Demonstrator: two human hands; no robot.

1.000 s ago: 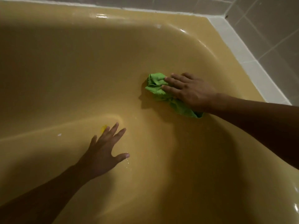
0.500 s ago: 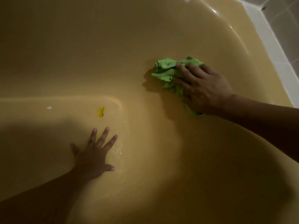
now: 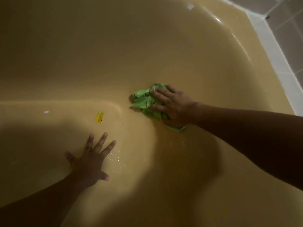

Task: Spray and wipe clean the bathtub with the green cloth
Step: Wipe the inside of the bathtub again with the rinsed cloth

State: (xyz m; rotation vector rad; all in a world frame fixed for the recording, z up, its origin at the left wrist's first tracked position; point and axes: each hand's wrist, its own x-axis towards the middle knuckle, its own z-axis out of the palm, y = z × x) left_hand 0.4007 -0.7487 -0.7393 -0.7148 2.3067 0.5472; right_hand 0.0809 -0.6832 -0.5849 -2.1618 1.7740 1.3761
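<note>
Dotting bathtub (image 3: 147, 46): yellow scrap (image 3: 99, 117), white fleck (image 3: 46, 112).

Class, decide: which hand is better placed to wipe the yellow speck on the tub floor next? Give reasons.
Right. The right hand presses the green cloth against the bathtub near the yellow speck; the left hand lies flat, spread and empty, apparently bracing.

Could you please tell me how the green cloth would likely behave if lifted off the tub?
Probably floppy: the green cloth lies crumpled in folds under the right hand. Likely light, as it bunches beneath one palm. It may slide easily, since droplets glisten on the bathtub.
</note>
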